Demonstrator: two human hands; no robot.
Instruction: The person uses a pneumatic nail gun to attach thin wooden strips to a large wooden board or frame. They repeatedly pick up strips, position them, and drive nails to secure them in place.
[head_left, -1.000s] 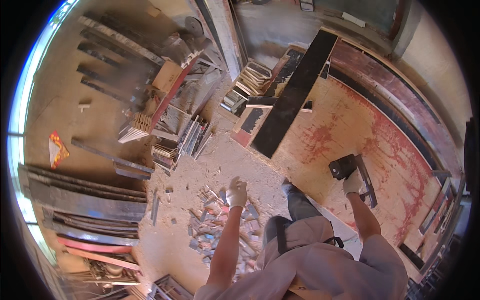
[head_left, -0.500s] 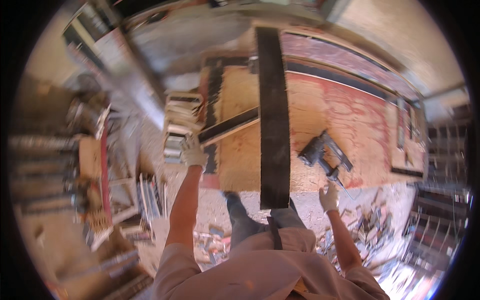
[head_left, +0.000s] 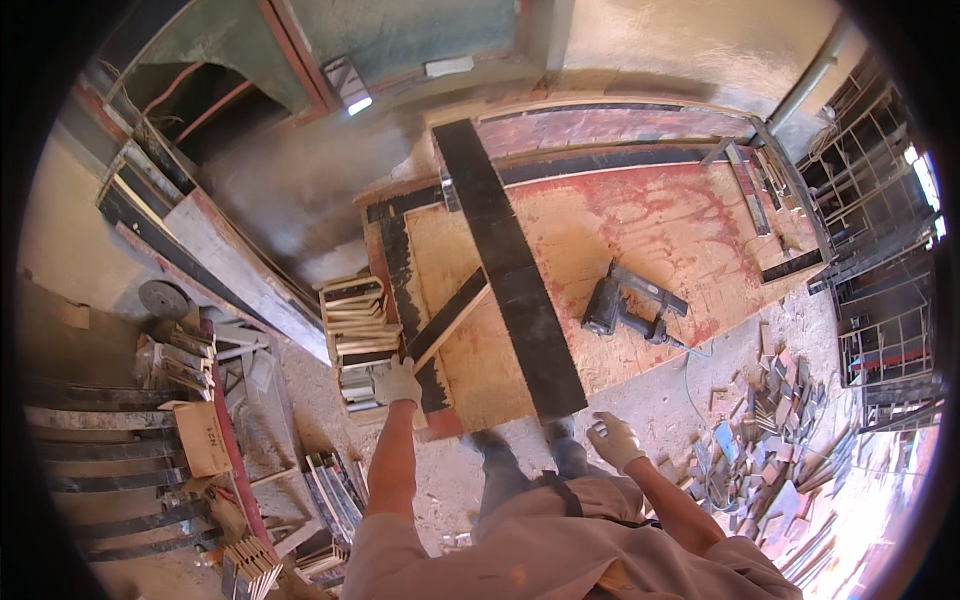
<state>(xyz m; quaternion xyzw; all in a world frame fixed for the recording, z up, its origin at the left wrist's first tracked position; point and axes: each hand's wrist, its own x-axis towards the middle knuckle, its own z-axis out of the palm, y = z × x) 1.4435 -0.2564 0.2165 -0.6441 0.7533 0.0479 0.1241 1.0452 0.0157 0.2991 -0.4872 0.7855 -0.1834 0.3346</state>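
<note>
My left hand (head_left: 398,383), in a pale glove, lies at the near end of a stack of short wood frame pieces (head_left: 362,335). Its fingers look stretched out, though partly blurred against the wood. Close to those fingertips is the lower end of a short black-faced strip (head_left: 447,318), which slants up to a long black board (head_left: 510,270). That board crosses the workbench (head_left: 455,370) and juts past its near edge. Just right of its near end, my right hand (head_left: 614,441), also gloved, hovers with loosely bent, separated fingers and nothing in it. A black nail gun (head_left: 632,304) rests on the bench.
Broken wood offcuts (head_left: 770,430) litter the floor at the right. Metal racks (head_left: 890,330) stand beyond them. Long boards (head_left: 235,265) lean at the left, near a cardboard box (head_left: 203,440). A thin hose (head_left: 692,400) hangs off the bench from the nail gun.
My view has turned, so the bench and long board now appear tilted. My right hand has moved away from the nail gun toward the board's near end. My left hand stays at the stack.
</note>
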